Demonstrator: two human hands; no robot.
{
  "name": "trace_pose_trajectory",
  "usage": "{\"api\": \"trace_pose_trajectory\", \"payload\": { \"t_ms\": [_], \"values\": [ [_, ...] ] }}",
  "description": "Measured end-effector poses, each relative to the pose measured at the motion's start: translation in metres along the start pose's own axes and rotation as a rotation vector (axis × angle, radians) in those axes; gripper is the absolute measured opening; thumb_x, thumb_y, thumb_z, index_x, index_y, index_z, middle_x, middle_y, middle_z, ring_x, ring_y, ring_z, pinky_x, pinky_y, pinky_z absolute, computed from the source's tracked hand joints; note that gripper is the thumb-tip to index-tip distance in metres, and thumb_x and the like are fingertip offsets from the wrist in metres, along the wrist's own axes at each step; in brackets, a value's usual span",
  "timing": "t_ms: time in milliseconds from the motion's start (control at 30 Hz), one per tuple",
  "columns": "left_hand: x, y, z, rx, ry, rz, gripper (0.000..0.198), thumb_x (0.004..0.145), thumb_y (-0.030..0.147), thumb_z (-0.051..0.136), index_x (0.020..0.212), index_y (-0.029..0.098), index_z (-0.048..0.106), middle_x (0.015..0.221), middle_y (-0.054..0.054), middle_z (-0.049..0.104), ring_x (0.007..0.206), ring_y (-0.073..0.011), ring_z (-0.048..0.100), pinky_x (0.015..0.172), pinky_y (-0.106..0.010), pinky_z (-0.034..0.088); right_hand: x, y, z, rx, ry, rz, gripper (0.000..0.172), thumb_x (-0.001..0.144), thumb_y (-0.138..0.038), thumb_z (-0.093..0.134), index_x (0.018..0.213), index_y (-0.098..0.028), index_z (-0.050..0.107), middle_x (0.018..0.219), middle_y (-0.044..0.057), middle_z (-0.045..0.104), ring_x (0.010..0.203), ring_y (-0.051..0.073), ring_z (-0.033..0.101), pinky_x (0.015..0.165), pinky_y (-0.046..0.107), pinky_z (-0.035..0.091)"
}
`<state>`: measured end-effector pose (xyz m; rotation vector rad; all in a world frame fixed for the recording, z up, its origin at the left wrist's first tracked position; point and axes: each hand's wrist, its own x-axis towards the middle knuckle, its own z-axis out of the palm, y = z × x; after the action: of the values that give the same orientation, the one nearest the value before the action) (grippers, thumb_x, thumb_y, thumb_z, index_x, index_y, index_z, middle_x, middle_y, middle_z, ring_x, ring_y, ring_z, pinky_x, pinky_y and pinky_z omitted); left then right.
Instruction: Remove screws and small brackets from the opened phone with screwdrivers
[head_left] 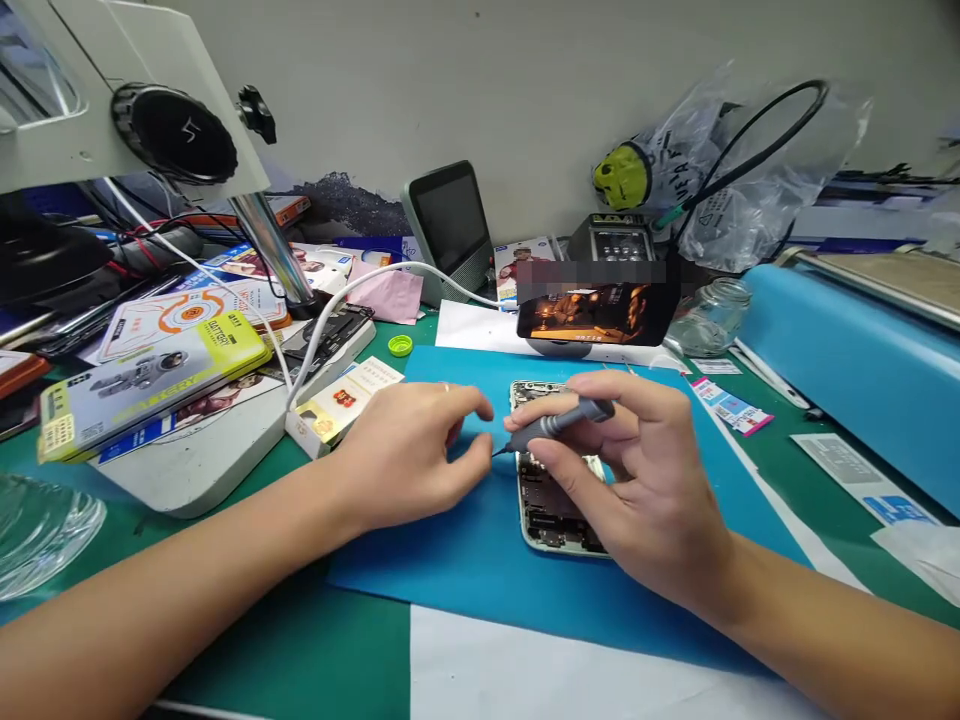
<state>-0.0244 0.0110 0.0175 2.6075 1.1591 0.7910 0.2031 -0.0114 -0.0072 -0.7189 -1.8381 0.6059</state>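
I see a green bench top carrying a blue mat, with an opened phone lying on it. A microscope base, a green bottle cap and a glass jar also rest on the bench.

A phone repair workshop: microscope, opened phone, cluttered bench.

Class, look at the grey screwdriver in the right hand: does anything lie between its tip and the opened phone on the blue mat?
Nothing visible does. The screwdriver tip sits at the opened phone edge, beside the left hand fingertips.
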Motion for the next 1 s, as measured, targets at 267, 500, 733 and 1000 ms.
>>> {"api": "trace_pose_trajectory", "payload": {
  "t_ms": [267, 500, 733, 1000],
  "values": [
    [0.001, -0.012, 0.016, -0.164, -0.140, 0.017, 0.011, 0.096, 0.025, 0.068, 0.103, 0.021, 0.076, 0.086, 0.000, 0.066, 0.082, -0.0162, 0.063, 0.074, -0.029, 0.045, 0.002, 0.000, 0.000, 0.001, 0.021, 0.050, 0.044, 0.101, -0.009, 0.066, 0.133, -0.033, 0.047, 0.111, 0.002, 0.074, 0.109, 0.022, 0.081, 0.088, 0.038, 0.073],
    [0.001, -0.014, 0.019, -0.208, -0.164, 0.002, 0.012, 0.101, 0.019, 0.064, 0.096, 0.020, 0.075, 0.087, 0.001, 0.067, 0.081, -0.0150, 0.062, 0.073, -0.028, 0.042, 0.004, 0.002, 0.002, -0.005, 0.033, 0.034, 0.047, 0.101, -0.007, 0.065, 0.135, -0.034, 0.046, 0.113, 0.002, 0.073, 0.109, 0.020, 0.080, 0.093, 0.038, 0.073],
    [0.000, -0.013, 0.013, -0.225, -0.167, -0.026, 0.012, 0.100, 0.020, 0.067, 0.097, 0.022, 0.079, 0.086, 0.001, 0.068, 0.081, -0.0143, 0.062, 0.073, -0.027, 0.042, -0.003, -0.003, -0.008, -0.098, 0.009, 0.007, 0.052, 0.102, -0.010, 0.064, 0.144, -0.034, 0.046, 0.112, 0.003, 0.075, 0.101, 0.020, 0.081, 0.085, 0.036, 0.073],
    [0.000, -0.015, 0.007, -0.209, -0.222, -0.077, 0.011, 0.097, 0.023, 0.072, 0.105, 0.021, 0.080, 0.092, 0.000, 0.072, 0.086, -0.0159, 0.065, 0.077, -0.028, 0.045, -0.007, -0.004, -0.017, -0.135, 0.019, -0.030, 0.059, 0.099, -0.008, 0.067, 0.148, -0.037, 0.050, 0.113, 0.001, 0.075, 0.098, 0.017, 0.079, 0.083, 0.031, 0.070]
  ]
}}
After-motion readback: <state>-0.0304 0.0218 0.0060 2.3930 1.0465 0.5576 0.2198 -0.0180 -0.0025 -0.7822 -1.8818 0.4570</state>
